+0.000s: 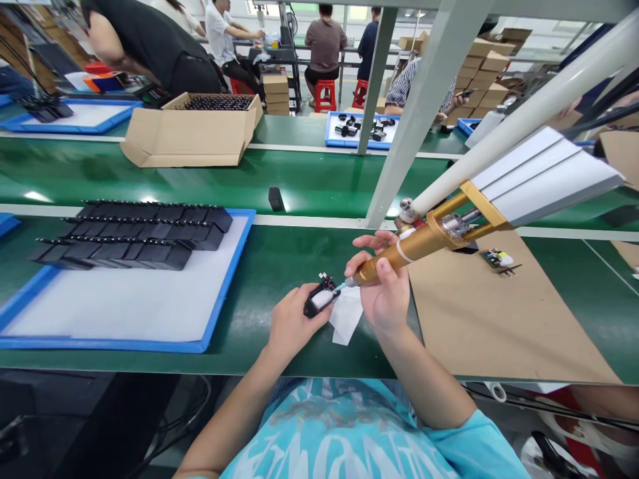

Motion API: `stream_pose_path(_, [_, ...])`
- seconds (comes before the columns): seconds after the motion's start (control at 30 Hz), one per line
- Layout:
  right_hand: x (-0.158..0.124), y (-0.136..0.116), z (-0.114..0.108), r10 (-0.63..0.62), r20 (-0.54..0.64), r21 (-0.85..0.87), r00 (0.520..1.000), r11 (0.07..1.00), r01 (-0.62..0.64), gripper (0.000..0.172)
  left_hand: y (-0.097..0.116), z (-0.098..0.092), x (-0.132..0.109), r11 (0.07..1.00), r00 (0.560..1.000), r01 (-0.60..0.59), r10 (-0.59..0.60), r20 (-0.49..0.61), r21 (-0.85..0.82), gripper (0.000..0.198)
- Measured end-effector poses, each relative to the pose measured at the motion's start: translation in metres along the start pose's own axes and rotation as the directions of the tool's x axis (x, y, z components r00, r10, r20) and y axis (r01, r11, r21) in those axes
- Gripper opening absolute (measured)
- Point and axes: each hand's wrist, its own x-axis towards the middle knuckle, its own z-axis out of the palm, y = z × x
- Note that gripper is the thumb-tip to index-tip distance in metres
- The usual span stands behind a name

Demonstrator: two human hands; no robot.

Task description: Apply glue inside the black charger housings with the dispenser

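My left hand (292, 320) is closed around a small black part with a white inner block (320, 297), held just above the green bench. My right hand (382, 289) grips the gold barrel of a dispensing gun (404, 249), whose thin tip touches the top of that part. A white tube (504, 126) and a white ribbed body (542, 174) run from the gun up to the right. A white scrap of paper (347, 316) lies under and between my hands.
A blue tray (124, 313) with rows of black parts (134, 234) lies at the left. A brown cardboard sheet (489, 313) with a small circuit board (499, 259) lies at the right. A grey frame post (414, 113) stands behind. Beyond it are a cardboard box (192, 133) and other people.
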Motion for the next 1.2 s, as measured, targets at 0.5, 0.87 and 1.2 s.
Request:
stream_pose_path(0.5, [-0.002, 0.004, 0.021, 0.034, 0.053, 0.056, 0.998, 0.998, -0.037, 0.03, 0.002, 0.011, 0.005, 0.988, 0.999, -0.025, 0.021, -0.028, -0.152, 0.039])
stream_pose_path(0.87, [-0.003, 0.006, 0.018, 0.017, 0.061, 0.038, 0.998, 0.999, -0.02, 0.032, 0.002, 0.016, 0.006, 0.986, 0.996, -0.074, 0.066, -0.059, -0.15, 0.043])
stream_pose_path(1.2, [0.004, 0.006, -0.001, -0.051, -0.002, -0.007, 0.999, 0.999, 0.051, 0.037, -0.044, -0.015, 0.019, 1.0, 0.989, 0.004, -0.004, 0.149, 0.0, 0.048])
